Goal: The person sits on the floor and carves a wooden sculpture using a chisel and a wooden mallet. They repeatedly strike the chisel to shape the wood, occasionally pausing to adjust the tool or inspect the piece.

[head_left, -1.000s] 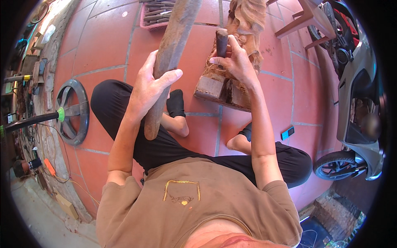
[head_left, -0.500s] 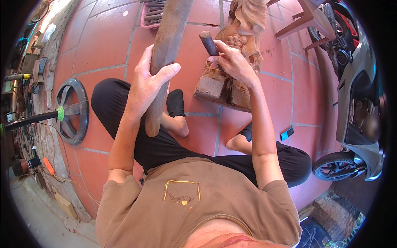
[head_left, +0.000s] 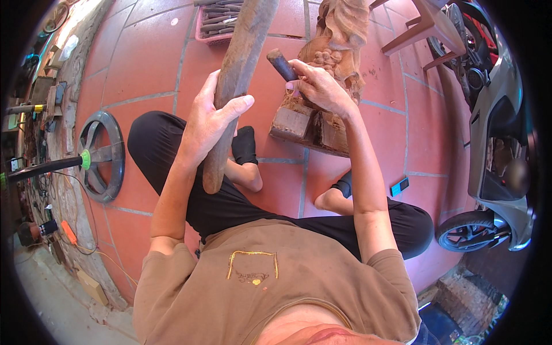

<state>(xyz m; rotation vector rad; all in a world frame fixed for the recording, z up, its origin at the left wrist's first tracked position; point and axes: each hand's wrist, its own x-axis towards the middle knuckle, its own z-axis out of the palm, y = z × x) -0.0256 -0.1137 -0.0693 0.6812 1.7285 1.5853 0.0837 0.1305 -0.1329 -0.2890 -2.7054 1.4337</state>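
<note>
My left hand [head_left: 208, 125] is wrapped around a long wooden club [head_left: 241, 54], which slants from above my thigh up past the top of the view. In my right hand [head_left: 323, 89] is a chisel with a dark, worn handle [head_left: 282, 64], tilted to the upper left. Its blade end is hidden behind my fingers, down by the carved wooden piece [head_left: 340, 43]. That carving lies on the floor between my feet and beyond, with folds and a cluster of round shapes. Its squared, notched base [head_left: 290, 122] faces me.
A pink basket [head_left: 217, 39] of tools sits at the far side. To the left is a wheel-shaped base [head_left: 118, 155] on a black pole. A small phone [head_left: 399, 186] lies right of my foot, near a motorbike [head_left: 494, 144]. A brown chair [head_left: 428, 34] stands at the upper right.
The chisel handle has tipped further left and down, and my right hand has shifted slightly left with it. My left hand and the club have moved a little to the right.
</note>
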